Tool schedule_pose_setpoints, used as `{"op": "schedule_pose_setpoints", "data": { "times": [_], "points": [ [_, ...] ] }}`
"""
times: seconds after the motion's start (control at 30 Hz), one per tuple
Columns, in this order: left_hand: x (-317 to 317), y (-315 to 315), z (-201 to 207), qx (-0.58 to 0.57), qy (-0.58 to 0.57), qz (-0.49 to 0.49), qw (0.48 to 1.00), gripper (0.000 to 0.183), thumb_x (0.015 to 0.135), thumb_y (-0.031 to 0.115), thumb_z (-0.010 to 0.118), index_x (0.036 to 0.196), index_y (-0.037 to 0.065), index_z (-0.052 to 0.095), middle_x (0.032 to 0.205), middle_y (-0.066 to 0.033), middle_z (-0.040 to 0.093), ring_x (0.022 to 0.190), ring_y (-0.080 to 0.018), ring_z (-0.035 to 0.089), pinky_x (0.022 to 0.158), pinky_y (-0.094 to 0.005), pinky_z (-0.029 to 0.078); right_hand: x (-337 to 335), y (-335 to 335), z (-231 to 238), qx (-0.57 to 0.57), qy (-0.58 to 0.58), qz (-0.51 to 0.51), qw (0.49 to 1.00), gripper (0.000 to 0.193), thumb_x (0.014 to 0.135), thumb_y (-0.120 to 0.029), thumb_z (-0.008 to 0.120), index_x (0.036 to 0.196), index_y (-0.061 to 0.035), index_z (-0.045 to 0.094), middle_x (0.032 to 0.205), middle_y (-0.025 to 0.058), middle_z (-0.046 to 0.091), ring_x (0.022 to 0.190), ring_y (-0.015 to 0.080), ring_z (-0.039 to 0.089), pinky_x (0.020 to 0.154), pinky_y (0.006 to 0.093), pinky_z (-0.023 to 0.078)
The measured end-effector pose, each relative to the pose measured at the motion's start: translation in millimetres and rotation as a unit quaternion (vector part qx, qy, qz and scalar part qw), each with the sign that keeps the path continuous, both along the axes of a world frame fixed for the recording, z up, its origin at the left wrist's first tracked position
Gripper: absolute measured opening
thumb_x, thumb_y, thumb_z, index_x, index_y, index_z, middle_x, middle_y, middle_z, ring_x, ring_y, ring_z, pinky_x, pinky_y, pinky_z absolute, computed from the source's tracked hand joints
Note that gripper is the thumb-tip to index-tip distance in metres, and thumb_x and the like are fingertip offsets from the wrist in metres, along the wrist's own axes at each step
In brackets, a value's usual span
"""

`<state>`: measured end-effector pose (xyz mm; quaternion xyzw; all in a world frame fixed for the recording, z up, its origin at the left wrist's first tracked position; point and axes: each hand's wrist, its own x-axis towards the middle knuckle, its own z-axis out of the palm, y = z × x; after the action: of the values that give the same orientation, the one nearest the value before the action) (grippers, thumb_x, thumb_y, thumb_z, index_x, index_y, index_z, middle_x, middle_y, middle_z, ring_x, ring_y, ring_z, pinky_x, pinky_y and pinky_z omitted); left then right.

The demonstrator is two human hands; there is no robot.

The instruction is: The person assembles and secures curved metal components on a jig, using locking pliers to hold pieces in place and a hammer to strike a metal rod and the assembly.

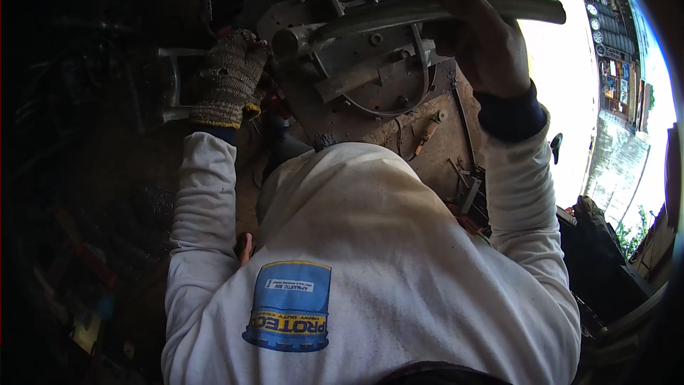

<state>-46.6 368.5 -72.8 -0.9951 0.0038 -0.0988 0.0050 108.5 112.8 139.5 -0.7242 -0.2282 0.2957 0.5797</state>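
Head view: your left hand, in a knit glove, sits at 10 o'clock, fingers curled down at the edge of the jig; whether it grips anything there you can't tell. Your right hand, bare w/ a dark cuff, is at 1 o'clock, closed tight round the pipe, fingers wrapped over the top.

Around: rusty plate under the jig, w/ a small screwdriver-like tool lying at centre, scrap bits at 3 o'clock by your right sleeve. A pale bracket stands just left of the glove. Bright washed-out ground fills 2 o'clock; left half is too dark to read. Your white shirt blocks the whole lower view.

Pipe: grey, round, gently curved, running from an open end at 11 o'clock over the jig to past your right hand at 1 o'clock. Its middle rests on the jig's steel bars.
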Motion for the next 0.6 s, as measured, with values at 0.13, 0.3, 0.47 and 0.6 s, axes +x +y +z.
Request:
{"op": "schedule_pose_setpoints", "data": {
  "times": [0.13,0.3,0.47,0.6],
  "points": [
    [-5.1,1.6,20.5,-0.343,0.043,0.214,0.914,0.037,0.086,0.037,0.068,0.112,0.011,0.063,0.113,-0.0158,0.064,0.106,-0.0331,0.062,0.092,-0.0454,0.05,-0.2,-58.8,14.9,0.166,0.135,-0.049,0.976,0.046,0.098,-0.032,0.048,0.126,0.0046,0.051,0.1,0.0163,0.065,0.074,0.0163,0.064,0.062,0.0251,0.049],
    [3.0,1.6,71.9,-0.382,0.06,0.096,0.917,0.033,0.086,0.027,0.069,0.115,0.013,0.062,0.107,-0.0085,0.068,0.094,-0.0235,0.067,0.083,-0.0367,0.054,-43.1,-98.9,17.1,0.171,0.114,-0.15,0.967,0.054,0.103,-0.042,0.041,0.134,0.0018,0.045,0.099,0.0151,0.062,0.08,0.0173,0.059,0.064,0.0249,0.047],
    [33.6,-17.2,77.8,-0.311,0.072,-0.007,0.948,0.031,0.087,0.023,0.069,0.115,0.013,0.062,0.101,-0.0083,0.069,0.093,-0.0222,0.067,0.082,-0.0358,0.053,-79.3,-145.0,3.1,0.23,0.186,-0.176,0.939,0.053,0.1,-0.05,0.041,0.131,-0.0069,0.047,0.115,0.018,0.059,0.1,0.0218,0.058,0.076,0.0305,0.048],
    [50.6,-8.4,67.0,-0.386,0.121,-0.001,0.914,0.028,0.087,0.021,0.069,0.113,0.012,0.063,0.102,-0.0075,0.069,0.095,-0.0212,0.067,0.084,-0.0346,0.052,-105.7,-165.7,1.1,0.271,0.164,-0.123,0.94,0.055,0.097,-0.052,0.047,0.131,-0.0089,0.044,0.121,0.017,0.056,0.111,0.0226,0.053,0.081,0.0322,0.048]
  ]
}}
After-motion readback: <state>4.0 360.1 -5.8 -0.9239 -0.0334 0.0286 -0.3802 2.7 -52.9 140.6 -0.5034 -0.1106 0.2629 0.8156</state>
